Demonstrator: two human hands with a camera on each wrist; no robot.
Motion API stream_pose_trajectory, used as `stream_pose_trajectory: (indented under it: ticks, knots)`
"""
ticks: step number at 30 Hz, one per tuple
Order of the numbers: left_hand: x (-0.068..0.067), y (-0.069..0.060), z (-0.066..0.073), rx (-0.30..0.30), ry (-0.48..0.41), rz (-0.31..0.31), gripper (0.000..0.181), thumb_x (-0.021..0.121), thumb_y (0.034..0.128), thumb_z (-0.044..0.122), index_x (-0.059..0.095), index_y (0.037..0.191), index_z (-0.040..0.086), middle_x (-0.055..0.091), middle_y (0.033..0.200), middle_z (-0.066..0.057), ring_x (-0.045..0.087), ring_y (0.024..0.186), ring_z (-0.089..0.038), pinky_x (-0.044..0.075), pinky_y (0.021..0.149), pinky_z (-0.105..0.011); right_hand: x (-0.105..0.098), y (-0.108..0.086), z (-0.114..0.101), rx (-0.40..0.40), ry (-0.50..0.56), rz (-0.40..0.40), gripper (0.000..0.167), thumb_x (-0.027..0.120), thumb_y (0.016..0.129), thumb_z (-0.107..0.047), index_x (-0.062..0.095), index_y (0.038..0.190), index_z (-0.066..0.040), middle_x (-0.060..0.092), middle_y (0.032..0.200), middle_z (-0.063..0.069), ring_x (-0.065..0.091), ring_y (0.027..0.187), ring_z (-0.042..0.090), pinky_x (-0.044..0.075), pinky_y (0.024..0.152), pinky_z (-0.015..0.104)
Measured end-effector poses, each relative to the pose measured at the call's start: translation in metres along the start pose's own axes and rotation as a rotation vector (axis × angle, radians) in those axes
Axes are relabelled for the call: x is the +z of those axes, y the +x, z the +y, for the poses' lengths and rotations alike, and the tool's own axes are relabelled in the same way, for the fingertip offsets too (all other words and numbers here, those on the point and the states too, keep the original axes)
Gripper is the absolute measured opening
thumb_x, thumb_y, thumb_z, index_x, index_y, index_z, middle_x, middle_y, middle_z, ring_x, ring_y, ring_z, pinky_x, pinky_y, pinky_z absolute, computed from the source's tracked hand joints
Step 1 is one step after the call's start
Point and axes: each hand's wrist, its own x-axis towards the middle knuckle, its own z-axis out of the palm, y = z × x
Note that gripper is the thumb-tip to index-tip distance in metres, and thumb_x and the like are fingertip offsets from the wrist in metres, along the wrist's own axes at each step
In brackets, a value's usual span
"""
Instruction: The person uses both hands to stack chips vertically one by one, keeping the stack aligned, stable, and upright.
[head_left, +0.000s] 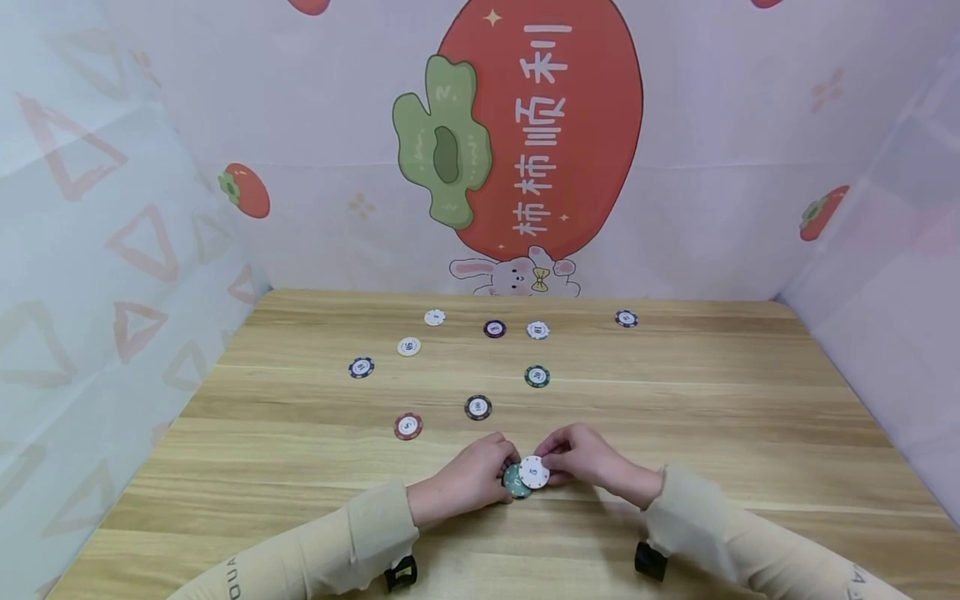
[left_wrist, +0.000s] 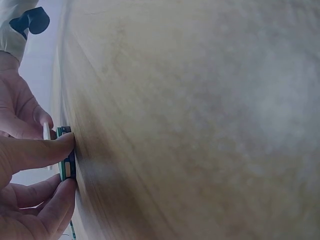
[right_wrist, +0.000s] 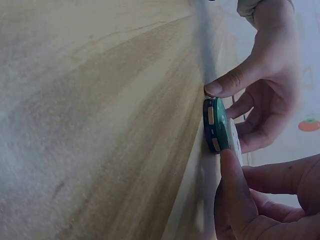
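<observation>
Two bare hands worked over a wood-grain table [head_left: 720, 400], close together. The left hand [head_left: 468, 477] pinched the rim of a green chip [head_left: 514, 482] between thumb and fingers; a darker layer with pale inserts showed beneath that chip's face. The right hand [head_left: 588, 457] pinched the edge of a white chip [head_left: 534, 472] marked 5 between thumb and finger. That white chip sat between the hands, just to the left of the right hand's fingertips, and overlapped part of the green chip; whether the two touched could not be told.

Other chips lay flat and apart, all farther from the person than the hands. Beyond the left hand and to its left was a red chip [head_left: 408, 426]; almost straight beyond it, a black chip [head_left: 478, 407] marked 100. Farther past the left hand, to its left, were a blue-edged chip [head_left: 362, 367], a cream chip [head_left: 408, 347] and a small white chip [head_left: 435, 317]. Past the right hand and to its left lay a dark green chip [head_left: 537, 377], a white-and-blue chip [head_left: 537, 330] and a purple chip [head_left: 495, 329]. A navy chip [head_left: 627, 318] lay far beyond the right hand, slightly to its right.
</observation>
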Motion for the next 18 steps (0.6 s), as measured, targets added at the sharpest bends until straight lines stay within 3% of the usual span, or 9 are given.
stream_pose_trajectory:
  ticks: [5,18]
  knots:
    - [-0.0008,-0.0002,0.0002,0.003,-0.003,-0.001,0.036,0.079,0.0632,0.008,0.062,0.094,0.003,0.048,0.081,0.003,0.043,0.069,-0.005,0.041,0.065,-0.018,0.0039,0.0006,0.0008,0.007,-0.001,0.004,0.013,0.057,0.084,0.003,0.063,0.094,0.008,0.060,0.080,0.008,0.058,0.067,0.012,0.053,0.062,0.029]
    - [0.0002,0.0015,-0.0006,-0.005,0.001,-0.007,0.034,0.079,0.0637,0.009,0.062,0.093,0.005,0.048,0.082,0.004,0.043,0.070,-0.005,0.040,0.066,-0.017,0.0080,-0.0013,-0.0008,-0.085,-0.063,-0.007,0.013,0.059,0.082,0.002,0.064,0.093,0.008,0.063,0.080,0.007,0.058,0.066,0.011,0.052,0.060,0.028]
